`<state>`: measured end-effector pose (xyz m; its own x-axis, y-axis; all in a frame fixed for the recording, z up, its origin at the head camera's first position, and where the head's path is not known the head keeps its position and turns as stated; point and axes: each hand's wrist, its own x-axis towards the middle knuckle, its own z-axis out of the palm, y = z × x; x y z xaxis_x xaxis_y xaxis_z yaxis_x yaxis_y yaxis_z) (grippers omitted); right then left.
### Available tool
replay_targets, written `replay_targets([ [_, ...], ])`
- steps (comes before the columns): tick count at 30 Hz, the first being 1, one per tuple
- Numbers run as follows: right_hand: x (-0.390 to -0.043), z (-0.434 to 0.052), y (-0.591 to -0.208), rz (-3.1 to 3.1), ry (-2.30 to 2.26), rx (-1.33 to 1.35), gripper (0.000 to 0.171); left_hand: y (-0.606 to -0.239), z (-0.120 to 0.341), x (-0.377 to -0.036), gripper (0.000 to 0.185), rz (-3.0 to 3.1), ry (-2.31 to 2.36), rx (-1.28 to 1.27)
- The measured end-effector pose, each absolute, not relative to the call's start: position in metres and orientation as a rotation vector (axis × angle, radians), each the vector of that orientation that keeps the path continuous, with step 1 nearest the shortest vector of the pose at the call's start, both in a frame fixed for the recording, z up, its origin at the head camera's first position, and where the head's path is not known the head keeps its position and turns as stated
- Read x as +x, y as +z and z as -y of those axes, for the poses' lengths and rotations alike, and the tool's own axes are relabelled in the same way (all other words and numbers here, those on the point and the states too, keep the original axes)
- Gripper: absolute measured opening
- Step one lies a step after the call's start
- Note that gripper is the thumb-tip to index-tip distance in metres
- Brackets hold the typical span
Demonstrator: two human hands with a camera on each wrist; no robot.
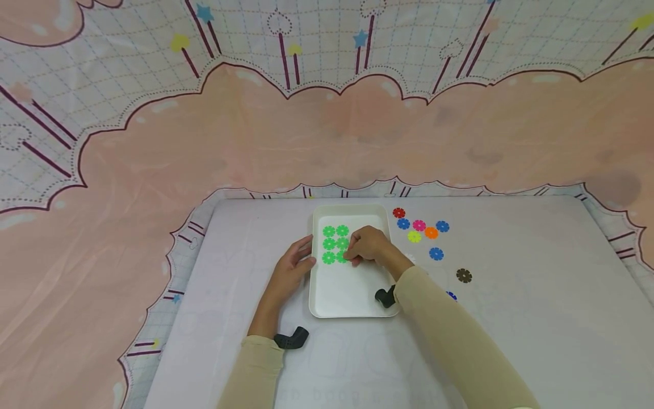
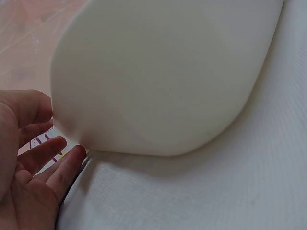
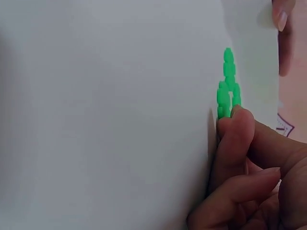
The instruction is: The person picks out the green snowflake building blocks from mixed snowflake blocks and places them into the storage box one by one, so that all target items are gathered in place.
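Note:
A white tray point(image 1: 352, 292) lies on the table, with several green snowflake discs point(image 1: 329, 243) laid flat in two columns towards its left side. My left hand point(image 1: 290, 270) rests against the tray's left edge; in the left wrist view its fingers point(image 2: 72, 165) lie loosely extended along the tray wall point(image 2: 158, 96). Over the tray, my right hand point(image 1: 369, 245) has its thumb and fingertips together on the nearest green disc of the right column, partly covering it. The right wrist view shows its curled fingers point(image 3: 237, 139) pinching at the edge of the green discs point(image 3: 225, 96).
Right of the tray lie loose snowflake discs: a red one point(image 1: 399, 213), a pink one point(image 1: 419, 225), a yellow one point(image 1: 414, 236), an orange one point(image 1: 431, 233), several blue ones point(image 1: 436, 254) and a brown one point(image 1: 464, 275). The right forearm partly covers another blue disc point(image 1: 452, 295).

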<state>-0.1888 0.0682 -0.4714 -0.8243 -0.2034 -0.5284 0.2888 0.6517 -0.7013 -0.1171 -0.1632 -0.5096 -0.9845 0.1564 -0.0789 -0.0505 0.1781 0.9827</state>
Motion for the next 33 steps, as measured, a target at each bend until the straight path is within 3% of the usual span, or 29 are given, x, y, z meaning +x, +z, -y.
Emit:
replay_targets([
  [20, -0.188, -0.098, -0.425, -2.169, -1.336, -0.052, 0.016, -0.513, 0.164, -0.119, 0.058, -2.246, 1.924, 0.086],
  [27, -0.185, -0.12, -0.406, -2.235, -1.294, -0.122, 0.023, -0.513, 0.165, -0.119, 0.056, -2.265, 1.919, 0.097],
  [33, -0.18, -0.141, -0.399, -2.269, -1.237, -0.212, 0.019, -0.514, 0.165, -0.119, 0.056, -2.272, 1.914, 0.104],
])
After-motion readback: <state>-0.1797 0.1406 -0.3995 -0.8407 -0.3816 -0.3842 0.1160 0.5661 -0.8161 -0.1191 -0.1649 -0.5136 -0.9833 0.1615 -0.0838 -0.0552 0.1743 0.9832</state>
